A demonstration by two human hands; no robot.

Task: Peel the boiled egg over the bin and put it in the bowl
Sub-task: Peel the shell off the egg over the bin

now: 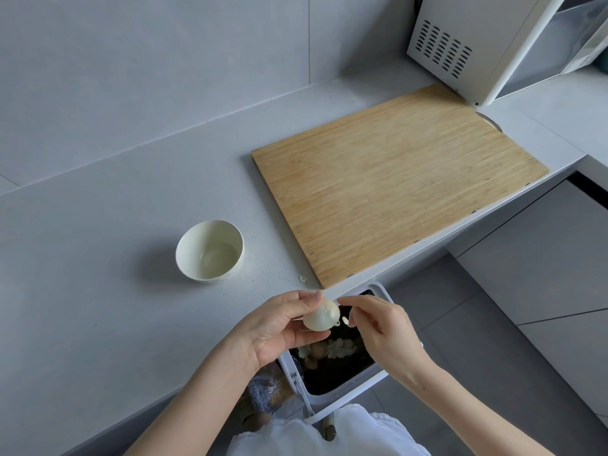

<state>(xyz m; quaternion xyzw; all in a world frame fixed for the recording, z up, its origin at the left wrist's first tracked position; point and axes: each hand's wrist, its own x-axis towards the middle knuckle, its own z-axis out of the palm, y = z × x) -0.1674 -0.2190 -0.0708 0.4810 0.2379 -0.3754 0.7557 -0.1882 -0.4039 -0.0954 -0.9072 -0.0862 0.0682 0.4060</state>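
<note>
1. Gripping the egg, the left hand has its thumb over the top and its fingers curled beneath, so the egg sits at the fingertips.
2. Egg condition: partly peeled. Bare white shows on the end nearer the palm. Tan shell remains on the end away from the palm, with a loose flap at its edge.
3. The right hand is just right of the grip, fingers loosely curved and unclenched. Its forefinger reaches toward the shelled end, and whether it touches cannot be told. Forefinger and thumb are apart.
4. A shell fragment sits at the right thumb tip. Whether it clings there or is in the air cannot be told.
5. The bin, white with a dark liner, stands open directly below the grip. Shell pieces lie inside it.
6. The bowl, cream and upright, stands on the counter, beyond the grip and to its left, well apart from it.
7. A shell chip lies on the counter just beyond the grip.
8. The board, wooden, lies flat beyond the grip and to its right, its near corner just past the chip.
9. A microwave stands far beyond the board. Its front panel is too blurred to read.
10. A white garment shows below the wrists.
</note>
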